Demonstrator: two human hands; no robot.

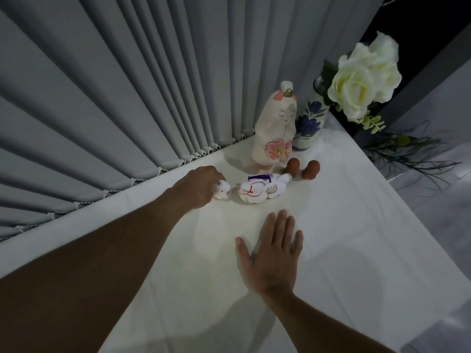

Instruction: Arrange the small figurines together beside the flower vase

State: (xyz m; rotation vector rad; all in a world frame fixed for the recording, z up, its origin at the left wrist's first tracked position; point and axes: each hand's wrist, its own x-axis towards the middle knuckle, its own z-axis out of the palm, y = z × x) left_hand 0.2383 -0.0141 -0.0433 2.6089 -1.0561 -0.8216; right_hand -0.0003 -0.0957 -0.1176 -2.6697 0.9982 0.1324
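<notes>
The left hand (197,186) is closed around a small white figurine (222,191), just left of the painted white animal (262,191), whose long axis points right toward the two brown figurines (302,169), the tall doll (276,128) and the vase (309,118). The right hand (272,253) rests flat and empty on the table (356,212). The left fingers are hidden, so the grip is probably a pinch.

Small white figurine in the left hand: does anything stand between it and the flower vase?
Yes. The painted white animal figurine lies right beside the small white figurine, and the tall doll stands before the flower vase.
</notes>
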